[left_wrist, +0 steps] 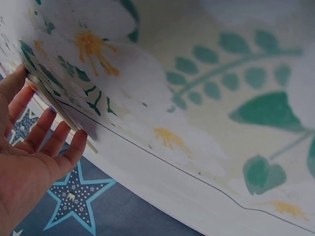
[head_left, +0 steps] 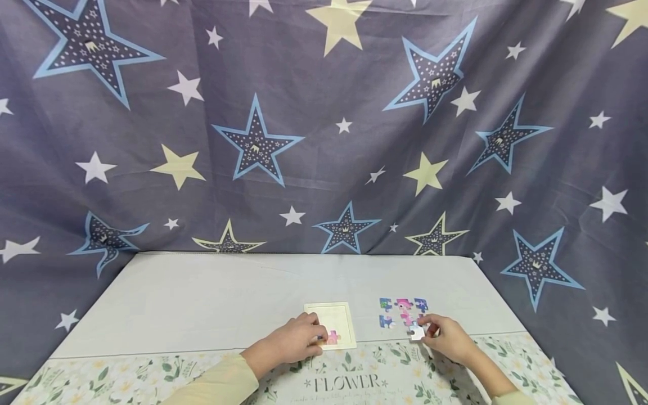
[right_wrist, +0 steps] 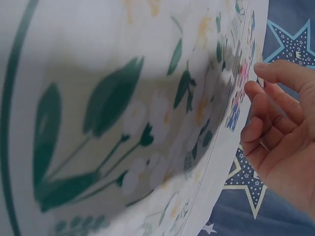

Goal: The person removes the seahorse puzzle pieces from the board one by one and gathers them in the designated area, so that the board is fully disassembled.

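A pale square puzzle tray point(head_left: 341, 318) lies flat on the table, with a pink jigsaw piece point(head_left: 332, 337) in its lower part. My left hand point(head_left: 296, 338) rests over the tray's lower left corner, fingertips down beside that piece. Seen from the left wrist, the fingers point(left_wrist: 61, 152) are spread and loosely bent along the tray's edge. My right hand point(head_left: 450, 338) pinches a shiny, whitish jigsaw piece point(head_left: 417, 332) between thumb and fingers, tilted, close in front of the loose pieces. In the right wrist view, the curled fingers point(right_wrist: 253, 130) hide most of it.
Several loose blue and pink jigsaw pieces point(head_left: 403, 304) lie in rows right of the tray. A flowered cloth point(head_left: 349, 365) with the word FLOWER covers the near part of the white table point(head_left: 202, 304). A dark star-patterned curtain point(head_left: 304, 112) hangs behind and at both sides.
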Tool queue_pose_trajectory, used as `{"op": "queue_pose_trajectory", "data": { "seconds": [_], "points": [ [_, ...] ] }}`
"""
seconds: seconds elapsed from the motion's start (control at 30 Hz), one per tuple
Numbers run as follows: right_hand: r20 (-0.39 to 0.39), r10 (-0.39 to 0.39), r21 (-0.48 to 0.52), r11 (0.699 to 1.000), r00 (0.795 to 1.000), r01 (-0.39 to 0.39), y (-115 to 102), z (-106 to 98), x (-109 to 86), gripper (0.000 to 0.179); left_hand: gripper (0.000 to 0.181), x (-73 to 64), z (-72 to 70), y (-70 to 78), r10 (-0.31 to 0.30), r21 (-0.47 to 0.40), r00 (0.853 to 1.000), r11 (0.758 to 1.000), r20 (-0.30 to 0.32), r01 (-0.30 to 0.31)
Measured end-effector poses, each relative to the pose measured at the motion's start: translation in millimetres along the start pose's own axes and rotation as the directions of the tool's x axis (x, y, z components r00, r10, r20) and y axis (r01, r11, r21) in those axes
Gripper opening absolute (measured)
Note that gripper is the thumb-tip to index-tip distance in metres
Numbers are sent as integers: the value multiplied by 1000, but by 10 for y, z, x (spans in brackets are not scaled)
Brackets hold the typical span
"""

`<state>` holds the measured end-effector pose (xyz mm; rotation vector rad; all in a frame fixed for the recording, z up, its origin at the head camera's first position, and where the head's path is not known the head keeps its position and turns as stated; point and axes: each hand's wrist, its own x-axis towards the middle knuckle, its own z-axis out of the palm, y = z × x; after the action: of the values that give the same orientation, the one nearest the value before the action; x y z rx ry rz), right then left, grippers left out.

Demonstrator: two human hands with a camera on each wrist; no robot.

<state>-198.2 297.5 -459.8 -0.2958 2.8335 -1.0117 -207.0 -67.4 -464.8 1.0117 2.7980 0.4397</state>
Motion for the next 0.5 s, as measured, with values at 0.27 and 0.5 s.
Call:
{"op": "queue_pose_trajectory", "data": {
  "seconds": [0.27, 0.5],
  "points": [
    [-20, 49, 5, 999, 999, -48, 70, -60, -48, 32, 22, 3, -2, 0, 4, 9, 1000, 1000, -6, -4],
    [-48, 139, -5, 990, 989, -140, 148, -85, -54, 32, 23, 1, -1, -5, 0, 12, 1000, 1000, -2, 0]
  ]
}}
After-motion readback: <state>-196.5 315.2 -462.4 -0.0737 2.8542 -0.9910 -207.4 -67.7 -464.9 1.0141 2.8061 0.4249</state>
